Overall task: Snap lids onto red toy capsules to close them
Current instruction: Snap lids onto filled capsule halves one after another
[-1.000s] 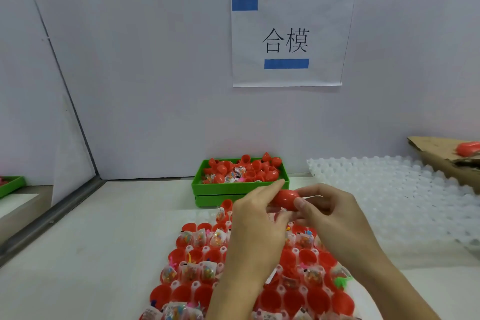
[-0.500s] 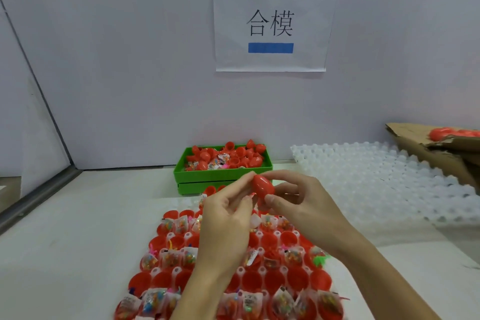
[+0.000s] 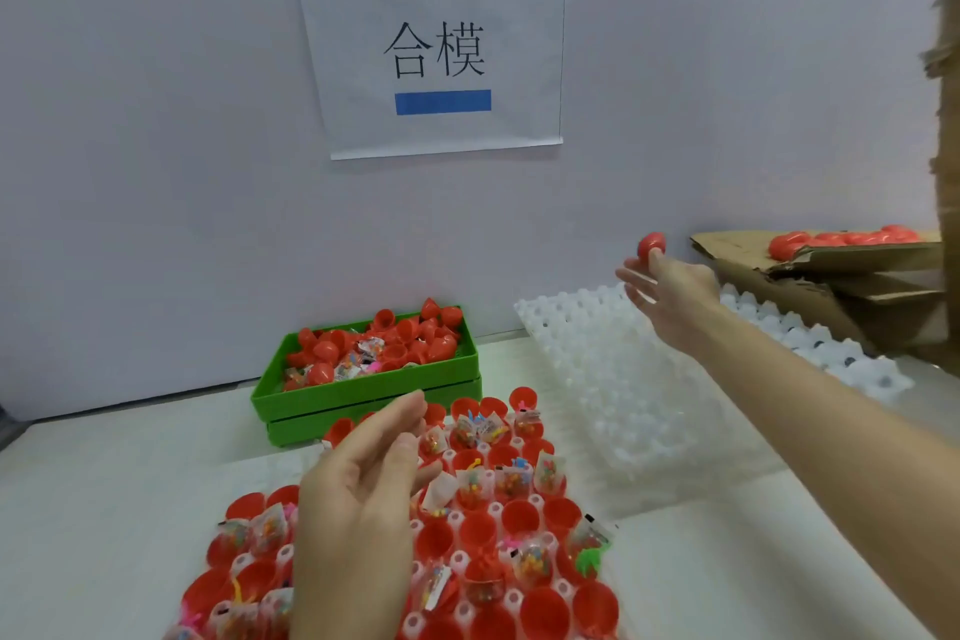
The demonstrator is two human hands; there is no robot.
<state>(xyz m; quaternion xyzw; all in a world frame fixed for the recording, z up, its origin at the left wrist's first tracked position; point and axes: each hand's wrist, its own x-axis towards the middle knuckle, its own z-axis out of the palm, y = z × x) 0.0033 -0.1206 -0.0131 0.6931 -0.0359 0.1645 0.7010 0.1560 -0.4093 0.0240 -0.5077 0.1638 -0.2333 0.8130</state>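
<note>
My right hand (image 3: 667, 294) is stretched out to the right, above the white tray, and holds a closed red capsule (image 3: 651, 246) at its fingertips, close to the cardboard box (image 3: 831, 283). My left hand (image 3: 363, 483) hovers with relaxed fingers and nothing in it over the tray of open red capsule halves (image 3: 535, 520), many of which hold small bagged toys. A green bin (image 3: 363, 392) behind that tray holds loose red lids and toy bags.
A white moulded tray (image 3: 613, 379) lies to the right of the capsules. The cardboard box at the far right holds several closed red capsules (image 3: 841, 239). A paper sign (image 3: 436, 52) hangs on the wall behind.
Both hands held the capsule together over the tray before. My right hand has now carried it off to the right toward the cardboard box, and my left hand has let go.
</note>
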